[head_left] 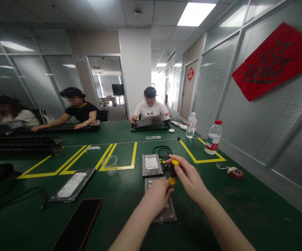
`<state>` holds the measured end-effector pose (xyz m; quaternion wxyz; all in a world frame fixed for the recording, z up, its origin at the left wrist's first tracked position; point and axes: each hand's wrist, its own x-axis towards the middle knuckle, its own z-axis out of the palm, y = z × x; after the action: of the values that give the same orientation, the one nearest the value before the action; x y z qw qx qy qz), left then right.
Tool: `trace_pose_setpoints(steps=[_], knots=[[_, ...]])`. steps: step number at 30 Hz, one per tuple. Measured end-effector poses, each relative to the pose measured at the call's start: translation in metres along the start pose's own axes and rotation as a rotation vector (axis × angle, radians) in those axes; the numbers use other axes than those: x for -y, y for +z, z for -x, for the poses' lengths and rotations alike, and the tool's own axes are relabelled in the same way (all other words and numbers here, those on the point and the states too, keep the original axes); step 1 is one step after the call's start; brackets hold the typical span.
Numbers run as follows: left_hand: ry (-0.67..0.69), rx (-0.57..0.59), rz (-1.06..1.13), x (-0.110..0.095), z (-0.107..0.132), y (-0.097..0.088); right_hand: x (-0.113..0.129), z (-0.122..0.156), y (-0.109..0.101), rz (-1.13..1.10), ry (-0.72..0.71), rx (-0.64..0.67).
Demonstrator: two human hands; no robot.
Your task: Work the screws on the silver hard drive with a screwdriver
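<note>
Nearest the lens, a dark phone (79,223) lies face up at the left, with a labelled hard drive (72,184) just beyond it. Centre, the left hand (157,197) is clenched low around a yellow-handled screwdriver (173,172) standing upright on a second drive (161,205), while the right hand (190,177) pinches its top. Keeping the shaft vertical and pressing down should prevent slipping. Drive labels are too small to read; the red wall banner (273,62) shows a dark character.
</note>
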<state>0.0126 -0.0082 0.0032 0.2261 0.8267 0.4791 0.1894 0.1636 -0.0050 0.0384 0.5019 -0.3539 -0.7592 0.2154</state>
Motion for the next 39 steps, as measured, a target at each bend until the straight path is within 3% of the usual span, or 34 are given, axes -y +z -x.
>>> trace_pose_setpoints(steps=[7, 20, 30, 39], knots=[[-0.002, -0.041, 0.024, 0.001, 0.001, 0.000, -0.005, -0.001, 0.000, 0.046, 0.061, -0.090], [0.009, -0.014, 0.034, 0.000, 0.002, -0.001, -0.003, 0.003, -0.003, 0.136, 0.009, -0.033], [0.024, -0.063, 0.063, 0.000, -0.001, 0.001, -0.013, 0.005, 0.000, 0.105, 0.040, -0.141], [0.050, -0.065, 0.051, 0.002, 0.000, 0.005, 0.003, 0.001, -0.008, 0.121, -0.044, -0.001]])
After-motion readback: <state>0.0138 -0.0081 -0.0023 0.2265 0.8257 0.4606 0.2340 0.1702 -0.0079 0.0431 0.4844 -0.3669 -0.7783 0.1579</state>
